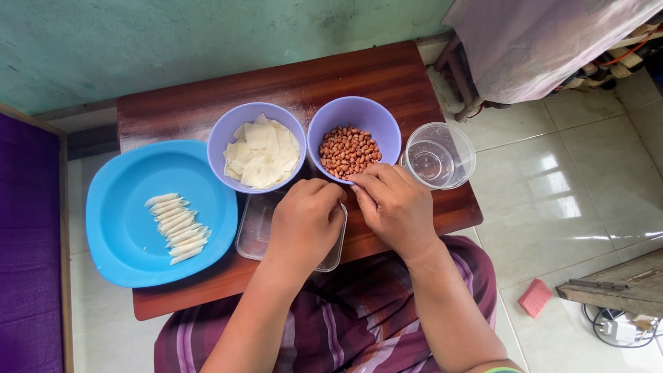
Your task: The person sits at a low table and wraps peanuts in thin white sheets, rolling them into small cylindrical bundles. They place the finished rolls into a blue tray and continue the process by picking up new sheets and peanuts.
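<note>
Head view: both hands, left (304,221) and right (394,204), meet fingertips pinched together just below the peanut bowl (353,141), over a clear tray (259,228); wrapper bowl (257,146) left of it, cup (439,155) right; whatever they pinch is hidden.

Two purple bowls (256,146) (353,138), one blue plate (124,228) (rolled pieces too tight to count), two clear containers (439,155) (257,228)

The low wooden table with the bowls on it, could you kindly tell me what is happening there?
A seated person's left hand and right hand meet, fingers pinched, just below a purple bowl of peanuts, above a clear rectangular container. Whatever the fingers hold is hidden. Beside it stands a purple bowl of pale wrapper squares, a blue plate with rolled white pieces in a row, and a clear round tub.
</note>
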